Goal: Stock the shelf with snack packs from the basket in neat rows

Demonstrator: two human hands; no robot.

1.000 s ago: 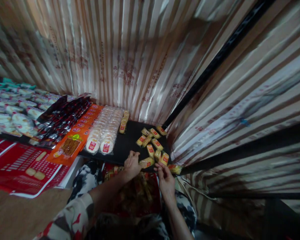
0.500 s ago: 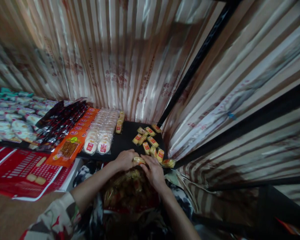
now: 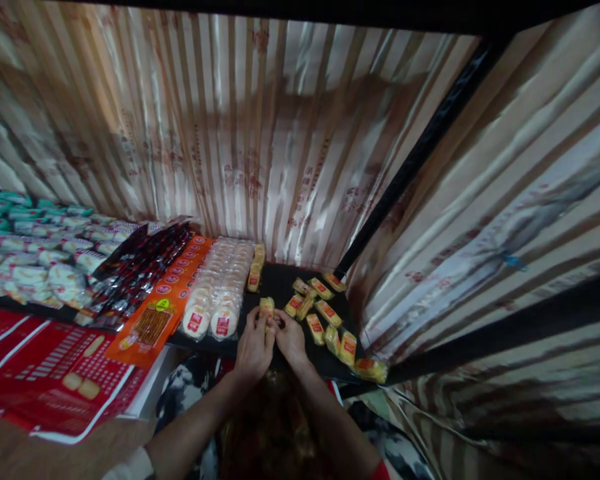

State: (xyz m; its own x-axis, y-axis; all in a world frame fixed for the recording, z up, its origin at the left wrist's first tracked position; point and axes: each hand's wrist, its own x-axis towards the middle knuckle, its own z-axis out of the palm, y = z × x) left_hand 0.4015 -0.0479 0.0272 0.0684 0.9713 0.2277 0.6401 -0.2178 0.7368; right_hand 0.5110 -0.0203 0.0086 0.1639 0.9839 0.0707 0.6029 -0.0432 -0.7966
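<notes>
Between both hands, over the front of the black shelf (image 3: 285,277), is a small yellow snack packet (image 3: 267,305) with its upper end showing. My left hand (image 3: 255,343) has its fingers wrapped round the packet from the left. From the right, my right hand (image 3: 289,337) closes on its lower part with bent fingers; the fingers hide that part. Several loose yellow packets (image 3: 329,313) with red labels lie scattered to the right of my hands. Behind my left hand, a short row of yellow packets (image 3: 255,267) stands beside the round white crackers (image 3: 223,323).
Left of the crackers lie orange snack bags (image 3: 150,323), dark shiny packets (image 3: 135,267) and many white-and-green packets (image 3: 60,257). A striped curtain (image 3: 280,133) hangs behind the shelf. A black post (image 3: 405,167) rises at its right end. A red printed box (image 3: 60,373) stands at lower left.
Both hands have moved from above the container at my lap forward to the shelf's front, carrying the yellow packet, which now stands more upright. The camera view has shifted too.
</notes>
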